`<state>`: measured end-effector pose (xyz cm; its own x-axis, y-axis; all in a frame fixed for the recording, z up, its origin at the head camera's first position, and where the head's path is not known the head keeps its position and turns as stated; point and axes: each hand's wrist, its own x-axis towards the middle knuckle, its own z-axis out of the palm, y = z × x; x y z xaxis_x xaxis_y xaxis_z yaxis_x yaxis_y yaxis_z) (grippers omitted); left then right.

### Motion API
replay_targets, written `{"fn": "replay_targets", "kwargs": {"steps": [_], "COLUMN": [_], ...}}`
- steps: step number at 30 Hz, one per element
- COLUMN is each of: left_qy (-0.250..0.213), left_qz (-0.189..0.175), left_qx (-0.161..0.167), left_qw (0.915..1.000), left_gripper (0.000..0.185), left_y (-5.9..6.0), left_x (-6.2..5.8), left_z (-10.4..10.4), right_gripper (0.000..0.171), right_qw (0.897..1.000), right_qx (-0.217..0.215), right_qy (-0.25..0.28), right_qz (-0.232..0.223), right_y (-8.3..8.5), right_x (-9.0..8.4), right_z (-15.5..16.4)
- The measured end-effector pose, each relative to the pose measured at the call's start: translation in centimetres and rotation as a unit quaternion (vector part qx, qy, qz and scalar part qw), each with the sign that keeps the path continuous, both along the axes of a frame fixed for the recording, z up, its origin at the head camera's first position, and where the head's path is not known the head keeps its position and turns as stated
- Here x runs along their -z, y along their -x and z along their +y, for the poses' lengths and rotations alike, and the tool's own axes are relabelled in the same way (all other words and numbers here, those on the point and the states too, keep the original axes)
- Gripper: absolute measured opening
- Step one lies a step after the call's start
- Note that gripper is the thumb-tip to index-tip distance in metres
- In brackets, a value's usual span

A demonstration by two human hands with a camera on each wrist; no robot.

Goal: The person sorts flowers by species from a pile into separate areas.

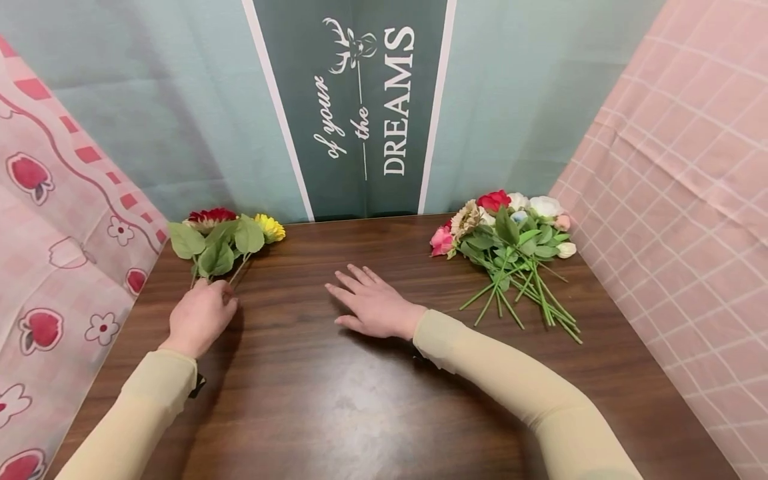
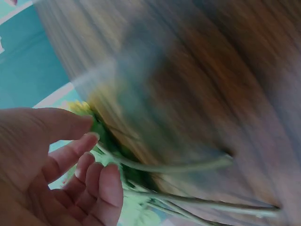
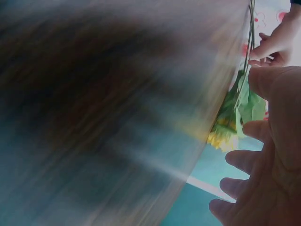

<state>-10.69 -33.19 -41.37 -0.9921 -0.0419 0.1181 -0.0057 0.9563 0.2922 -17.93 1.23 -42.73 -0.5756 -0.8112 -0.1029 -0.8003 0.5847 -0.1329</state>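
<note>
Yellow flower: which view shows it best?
Head: the yellow flower is sharp, petals distinct. Left wrist gives a small patch, partly behind the left hand; right wrist shows it softer, beside green leaves.

Bare desk [image 1: 360, 243] directly right of the yellow flower [image 1: 270, 228], right grip [image 1: 375, 307] with spread fingers obstructing the nearer right, flower pile [image 1: 509, 230] blocking the far right, teal backdrop [image 1: 180, 133] walling off behind, leaves [image 1: 217, 257] and left grip [image 1: 201, 317] crowding its near left

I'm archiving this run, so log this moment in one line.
left hand: at left flower bunch, grip unclear | right hand: spread, between the bunches | right flower bunch: on table, untouched
</note>
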Motion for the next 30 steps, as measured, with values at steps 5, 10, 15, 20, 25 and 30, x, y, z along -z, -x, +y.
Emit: {"fn": "replay_targets", "kwargs": {"steps": [5,10,15,20,25,30], "left_qy": [0.009,0.048,0.069,0.067,0.065,0.081], "left_qz": [0.02,0.036,0.015,0.013,0.02,0.026], "left_qx": [0.048,0.139,0.2,0.263,0.33,0.376], "left_qw": [0.9986,0.9884,0.9772,0.9623,0.9416,0.9228], "left_gripper": [0.045,0.069,0.079,0.077,0.075,0.074], "left_y": [0.5,1.5,2.2,2.8,3.1,3.1], "left_x": [-0.4,0.0,-0.2,-0.5,-0.6,-0.7], "left_z": [2.6,6.5,11.6,16.8,21.5,25.5], "right_gripper": [0.068,0.051,0.033,0.026,0.033,0.035], "right_qw": [0.999,0.987,0.961,0.92,0.878,0.867], "right_qx": [0.041,0.098,0.189,0.298,0.396,0.436], "right_qy": [0.032,0.12,0.197,0.254,0.271,0.24], "right_qz": [0.015,0.046,0.045,0.031,0.009,0.027], "right_y": [1.1,2.9,4.4,5.2,5.2,4.7], "right_x": [-0.2,-0.8,-1.5,-2.0,-2.3,-2.2], "right_z": [2.0,5.9,12.3,19.7,26.9,32.6]}}
